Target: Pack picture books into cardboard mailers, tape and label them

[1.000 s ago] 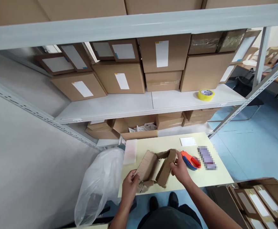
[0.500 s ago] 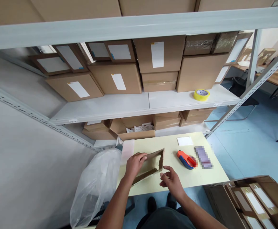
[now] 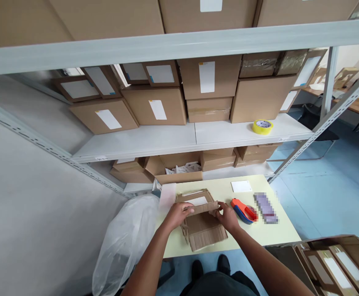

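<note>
A small brown cardboard box [image 3: 202, 226] with loose flaps lies on the pale yellow table [image 3: 278, 230] in front of me. A white label shows on its far part. My left hand [image 3: 178, 214] pinches the left end of a raised flap. At the flap's right end, my right hand [image 3: 228, 215] grips the cardboard between thumb and fingers. Just right of that hand lies a red and blue tape dispenser [image 3: 241, 209]. Farther right is a purple, pixelated item [image 3: 264, 207], with a white card [image 3: 241, 186] behind the dispenser.
Shelves [image 3: 142, 142] with several cardboard boxes [image 3: 156, 105] rise behind the table. A yellow tape roll [image 3: 262, 126] sits on the middle shelf. A clear plastic bag [image 3: 125, 238] hangs at the left. An open carton [image 3: 282, 261] of labelled boxes stands at the lower right.
The box has turned from a tilted open frame to lying with its flaps spread toward me. My right hand, free before, has closed on the flap's right end. The view has shifted slightly.
</note>
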`<state>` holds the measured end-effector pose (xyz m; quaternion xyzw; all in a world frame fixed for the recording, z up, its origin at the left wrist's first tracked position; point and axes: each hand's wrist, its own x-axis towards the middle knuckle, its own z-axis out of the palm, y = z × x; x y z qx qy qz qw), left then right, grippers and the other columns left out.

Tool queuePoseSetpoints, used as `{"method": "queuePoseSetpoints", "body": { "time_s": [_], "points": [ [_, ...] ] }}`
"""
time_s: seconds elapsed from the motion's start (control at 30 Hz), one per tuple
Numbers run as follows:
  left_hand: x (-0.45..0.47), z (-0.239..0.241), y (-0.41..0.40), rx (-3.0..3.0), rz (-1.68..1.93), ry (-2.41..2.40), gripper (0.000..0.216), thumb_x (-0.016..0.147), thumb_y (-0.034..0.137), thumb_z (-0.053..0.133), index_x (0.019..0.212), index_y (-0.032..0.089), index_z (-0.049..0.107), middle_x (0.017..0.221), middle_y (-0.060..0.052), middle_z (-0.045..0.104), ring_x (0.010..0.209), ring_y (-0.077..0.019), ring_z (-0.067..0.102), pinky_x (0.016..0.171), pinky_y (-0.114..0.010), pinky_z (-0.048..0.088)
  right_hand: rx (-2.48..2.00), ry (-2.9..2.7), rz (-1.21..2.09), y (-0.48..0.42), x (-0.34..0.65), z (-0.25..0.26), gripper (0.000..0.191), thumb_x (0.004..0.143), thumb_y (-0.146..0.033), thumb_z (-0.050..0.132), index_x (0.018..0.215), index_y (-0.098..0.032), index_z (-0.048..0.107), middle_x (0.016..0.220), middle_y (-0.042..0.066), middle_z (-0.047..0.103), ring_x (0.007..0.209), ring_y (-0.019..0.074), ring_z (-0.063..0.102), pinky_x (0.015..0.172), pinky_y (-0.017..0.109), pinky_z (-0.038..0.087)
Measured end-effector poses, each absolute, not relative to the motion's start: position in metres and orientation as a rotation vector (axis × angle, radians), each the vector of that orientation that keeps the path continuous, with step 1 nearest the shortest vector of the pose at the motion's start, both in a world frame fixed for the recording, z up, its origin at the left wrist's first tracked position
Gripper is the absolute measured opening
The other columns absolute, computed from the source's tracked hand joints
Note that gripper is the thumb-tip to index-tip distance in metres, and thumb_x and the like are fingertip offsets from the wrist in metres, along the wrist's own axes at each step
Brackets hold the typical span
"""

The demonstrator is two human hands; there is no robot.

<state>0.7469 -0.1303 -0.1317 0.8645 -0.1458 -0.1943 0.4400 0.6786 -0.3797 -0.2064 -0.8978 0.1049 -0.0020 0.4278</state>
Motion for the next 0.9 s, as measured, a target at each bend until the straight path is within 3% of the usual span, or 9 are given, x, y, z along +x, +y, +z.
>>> {"method": "queuePoseSetpoints", "body": {
  "time_s": [0.07, 0.17, 0.23, 0.33, 0.4, 0.5, 0.57, 0.73, 0.9],
  "points": [
    [0.748, -0.125, -0.128, 2.095, -0.498, -0.357, 0.032, 0.078, 0.044, 0.066, 0.093, 0.021, 0.082, 0.099, -0.006, 0.081, 0.095, -0.0276, 0.072, 0.085, -0.033, 0.052, -2.254, 0.213, 0.000, -0.387, 0.679, -0.201, 0.024, 0.087, -0.029, 0.058, 0.101, -0.019, 0.074, 0.098, 0.012, 0.073, 0.090, 0.0265, 0.069, 0.081, 0.035, 0.050],
    [0.755, -0.111, -0.124, 2.004, -0.494, -0.287, 0.039, 0.075, 0.051, 0.071, 0.094, 0.018, 0.081, 0.098, -0.007, 0.080, 0.094, -0.0287, 0.071, 0.082, -0.033, 0.053, -2.222, 0.142, 0.025, -0.395, 0.681, -0.183, 0.028, 0.093, -0.035, 0.049, 0.087, -0.022, 0.073, 0.084, 0.008, 0.073, 0.080, 0.0247, 0.069, 0.077, 0.034, 0.049],
    [0.762, -0.103, -0.120, 1.954, -0.496, -0.259, 0.043, 0.073, 0.054, 0.075, 0.095, 0.017, 0.081, 0.099, -0.008, 0.080, 0.092, -0.0284, 0.071, 0.081, -0.033, 0.053, -2.183, 0.119, 0.022, -0.399, 0.685, -0.169, 0.030, 0.095, -0.036, 0.046, 0.090, -0.022, 0.072, 0.081, 0.006, 0.073, 0.077, 0.0240, 0.068, 0.075, 0.034, 0.049],
    [0.772, -0.099, -0.116, 1.898, -0.564, -0.277, 0.045, 0.070, 0.054, 0.078, 0.093, 0.016, 0.081, 0.096, -0.009, 0.080, 0.090, -0.0283, 0.071, 0.083, -0.034, 0.053, -2.078, 0.077, 0.024, -0.402, 0.694, -0.154, 0.032, 0.095, -0.042, 0.050, 0.116, -0.023, 0.067, 0.102, 0.007, 0.075, 0.080, 0.0211, 0.069, 0.076, 0.033, 0.050],
    [0.778, -0.106, -0.115, 1.879, -0.615, -0.282, 0.046, 0.069, 0.055, 0.079, 0.093, 0.015, 0.081, 0.093, -0.009, 0.080, 0.089, -0.0281, 0.071, 0.084, -0.036, 0.053, -2.067, 0.009, 0.094, -0.402, 0.701, -0.154, 0.033, 0.095, -0.043, 0.053, 0.120, -0.024, 0.065, 0.100, 0.005, 0.074, 0.076, 0.0190, 0.067, 0.074, 0.031, 0.049],
    [0.782, -0.126, -0.118, 1.876, -0.596, -0.201, 0.049, 0.063, 0.055, 0.082, 0.092, 0.015, 0.080, 0.093, -0.009, 0.079, 0.090, -0.0278, 0.071, 0.087, -0.037, 0.053, -2.131, -0.016, 0.237, -0.400, 0.709, -0.168, 0.023, 0.096, -0.039, 0.051, 0.091, -0.022, 0.066, 0.075, 0.000, 0.068, 0.067, 0.0175, 0.063, 0.067, 0.028, 0.046],
    [0.780, -0.144, -0.120, 1.858, -0.486, -0.092, 0.054, 0.059, 0.055, 0.085, 0.095, 0.015, 0.079, 0.095, -0.009, 0.079, 0.093, -0.0278, 0.071, 0.089, -0.038, 0.053, -2.149, 0.062, 0.281, -0.398, 0.713, -0.182, 0.024, 0.098, -0.034, 0.048, 0.081, -0.022, 0.061, 0.069, -0.001, 0.064, 0.065, 0.0163, 0.061, 0.064, 0.026, 0.043],
    [0.752, -0.193, -0.111, 1.739, -0.046, 0.271, 0.069, 0.072, 0.065, 0.072, 0.122, 0.017, 0.070, 0.114, -0.013, 0.075, 0.113, -0.0286, 0.067, 0.101, -0.041, 0.050, -2.292, 0.250, 0.189, -0.392, 0.719, -0.203, 0.021, 0.101, -0.030, 0.044, 0.085, -0.023, 0.055, 0.069, 0.000, 0.064, 0.066, 0.0178, 0.061, 0.064, 0.026, 0.038],
    [0.717, -0.220, -0.101, 1.579, -0.145, 0.252, 0.061, 0.087, 0.063, 0.060, 0.135, 0.025, 0.062, 0.148, -0.011, 0.058, 0.136, -0.0287, 0.054, 0.110, -0.042, 0.045, -2.383, 0.272, 0.115, -0.386, 0.724, -0.197, 0.021, 0.103, -0.031, 0.041, 0.093, -0.022, 0.057, 0.080, 0.005, 0.071, 0.073, 0.0207, 0.064, 0.066, 0.027, 0.035]
  ]
}}
